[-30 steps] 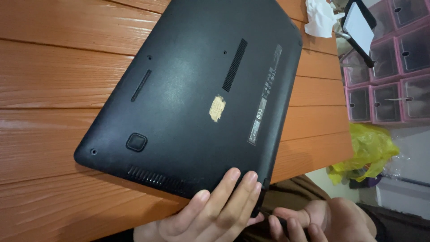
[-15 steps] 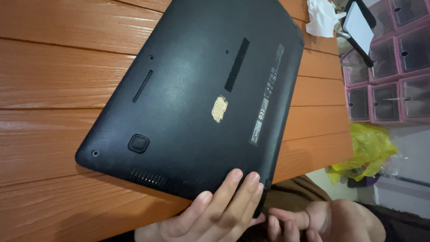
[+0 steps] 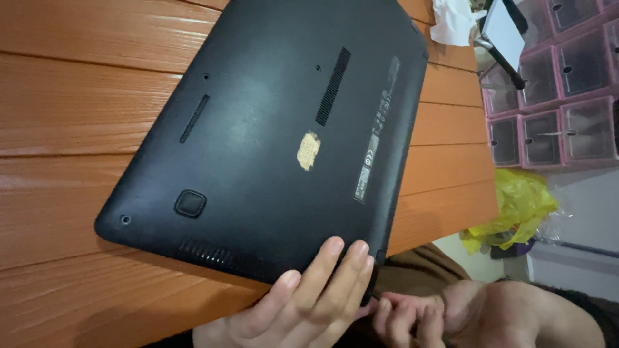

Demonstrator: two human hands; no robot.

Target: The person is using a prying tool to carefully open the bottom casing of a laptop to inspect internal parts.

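A black laptop [image 3: 271, 135] lies upside down on the orange wooden table [image 3: 71, 129], its underside with vent slots, a rubber foot and a torn yellowish sticker facing up. My left hand [image 3: 303, 299] grips the laptop's near corner, with three fingers laid flat on the underside. My right hand [image 3: 445, 312] is just to the right, below the table edge. Its fingers are curled toward the same corner and touch my left fingertips. What the right fingers hold, if anything, is hidden.
Pink-framed clear drawer boxes [image 3: 554, 96] stand at the right. A crumpled white tissue [image 3: 454, 22] and a small dark stand with a white face [image 3: 503, 32] sit at the table's far right. A yellow plastic bag [image 3: 516, 206] lies on the floor.
The laptop's near left corner has shifted slightly to the left in view. Both hands stay at the near corner, the left fingers reaching a little further onto the underside.
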